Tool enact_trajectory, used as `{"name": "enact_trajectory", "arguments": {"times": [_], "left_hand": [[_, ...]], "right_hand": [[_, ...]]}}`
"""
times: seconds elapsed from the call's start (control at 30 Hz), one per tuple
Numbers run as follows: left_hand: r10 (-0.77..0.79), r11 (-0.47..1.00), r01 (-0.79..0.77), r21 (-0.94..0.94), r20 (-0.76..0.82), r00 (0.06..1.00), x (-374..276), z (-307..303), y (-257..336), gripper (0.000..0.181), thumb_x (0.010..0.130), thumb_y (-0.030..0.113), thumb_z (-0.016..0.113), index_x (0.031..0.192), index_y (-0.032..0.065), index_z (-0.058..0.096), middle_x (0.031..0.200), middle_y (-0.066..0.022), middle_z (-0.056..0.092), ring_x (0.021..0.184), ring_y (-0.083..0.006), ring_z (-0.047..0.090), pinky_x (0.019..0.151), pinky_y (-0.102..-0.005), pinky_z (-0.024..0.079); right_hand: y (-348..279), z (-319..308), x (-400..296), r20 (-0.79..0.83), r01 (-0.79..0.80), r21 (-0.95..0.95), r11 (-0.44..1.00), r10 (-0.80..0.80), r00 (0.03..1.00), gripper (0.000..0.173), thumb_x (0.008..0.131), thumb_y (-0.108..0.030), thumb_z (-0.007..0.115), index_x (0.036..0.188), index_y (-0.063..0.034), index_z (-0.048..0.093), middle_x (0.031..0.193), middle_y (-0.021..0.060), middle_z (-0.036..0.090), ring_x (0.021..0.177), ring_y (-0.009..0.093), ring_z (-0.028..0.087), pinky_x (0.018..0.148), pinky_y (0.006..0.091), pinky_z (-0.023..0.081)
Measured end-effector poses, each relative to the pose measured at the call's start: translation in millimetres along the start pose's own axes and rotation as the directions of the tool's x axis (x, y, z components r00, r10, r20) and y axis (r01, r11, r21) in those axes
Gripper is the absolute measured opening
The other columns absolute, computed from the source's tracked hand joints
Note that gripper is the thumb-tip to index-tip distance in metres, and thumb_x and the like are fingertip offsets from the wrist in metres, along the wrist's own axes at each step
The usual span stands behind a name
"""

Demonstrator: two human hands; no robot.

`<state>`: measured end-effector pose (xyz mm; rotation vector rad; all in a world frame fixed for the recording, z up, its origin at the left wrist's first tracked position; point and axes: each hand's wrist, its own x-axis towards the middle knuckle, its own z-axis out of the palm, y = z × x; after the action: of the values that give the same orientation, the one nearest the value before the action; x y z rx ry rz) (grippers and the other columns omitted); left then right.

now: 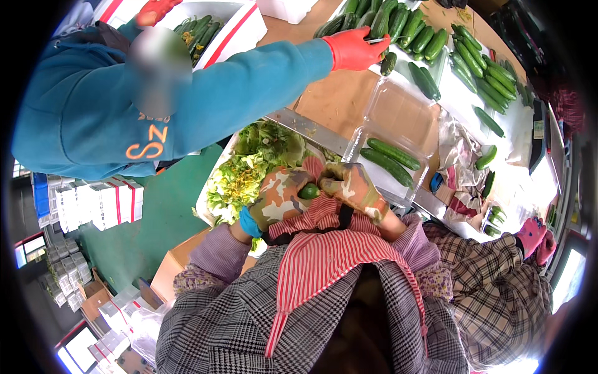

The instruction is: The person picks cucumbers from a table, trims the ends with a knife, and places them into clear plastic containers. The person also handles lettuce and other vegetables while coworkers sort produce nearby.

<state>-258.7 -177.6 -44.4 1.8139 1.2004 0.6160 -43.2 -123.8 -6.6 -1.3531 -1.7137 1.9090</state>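
Observation:
My left hand, in a camouflage-patterned glove, is closed around a cucumber; only its end shows between my hands. My right hand, gloved the same way, is beside that end with its fingers curled; whether it pinches anything is hidden. In front of me to the right, a clear plastic clamshell container lies with its lid raised or folded back, holding two cucumbers. A bin of leafy trimmings and yellow blossoms is just beyond my left hand.
A co-worker's red-gloved hand reaches over cucumbers piled at the table's far side. More cucumbers lie to the right. A crumpled cloth or bag is right of the container. Another person's pink gloves are at far right. A foam box stands upper left.

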Motion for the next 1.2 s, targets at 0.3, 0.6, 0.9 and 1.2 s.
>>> {"name": "enact_trajectory", "arguments": {"times": [0.3,0.6,0.9,1.2], "left_hand": [[-0.058,0.88,0.123,-0.459,0.155,0.986,7,18,45,0.041,0.077,0.028,0.069,0.111,0.0073,0.061,0.105,-0.0123,0.062,0.097,-0.0273,0.059,0.086,-0.0382,0.046],[-0.161,0.825,0.265,-0.499,0.243,0.957,14,9,47,0.042,0.081,0.029,0.069,0.116,0.0062,0.061,0.11,-0.0129,0.062,0.101,-0.0245,0.06,0.089,-0.0351,0.047],[-0.284,0.872,0.361,-0.33,0.261,0.923,23,-4,68,0.026,0.078,0.023,0.074,0.089,0.0006,0.065,0.082,-0.0093,0.065,0.073,-0.0166,0.061,0.068,-0.0298,0.048],[-0.249,0.285,0.057,-0.957,-0.016,0.968,5,-6,6,0.061,0.097,0.052,0.029,0.106,-0.0008,0.059,0.063,-0.0074,0.059,0.046,-0.0155,0.05,0.048,-0.0259,0.044]], "right_hand": [[-2,27,32,-0.173,0.209,-0.697,0.686,-0.443,0.88,0.034,0.084,-0.016,0.06,0.117,-0.0083,0.057,0.107,0.0188,0.058,0.084,0.034,0.063,0.068,0.0414,0.051],[-17,33,14,-0.053,0.314,-0.831,0.459,-0.628,0.776,0.015,0.081,-0.018,0.056,0.088,-0.0054,0.056,0.073,0.0089,0.057,0.066,0.025,0.061,0.056,0.0383,0.05],[-2,5,37,-0.118,0.358,-0.594,0.721,-0.518,0.847,0.023,0.086,-0.025,0.056,0.09,-0.0027,0.059,0.079,0.0165,0.06,0.077,0.035,0.062,0.067,0.0445,0.049],[7,16,8,0.322,0.34,-0.516,0.786,-0.19,0.928,0.038,0.08,-0.02,0.061,0.114,-0.0044,0.055,0.083,0.0185,0.063,0.076,0.034,0.064,0.066,0.0431,0.05]]}}
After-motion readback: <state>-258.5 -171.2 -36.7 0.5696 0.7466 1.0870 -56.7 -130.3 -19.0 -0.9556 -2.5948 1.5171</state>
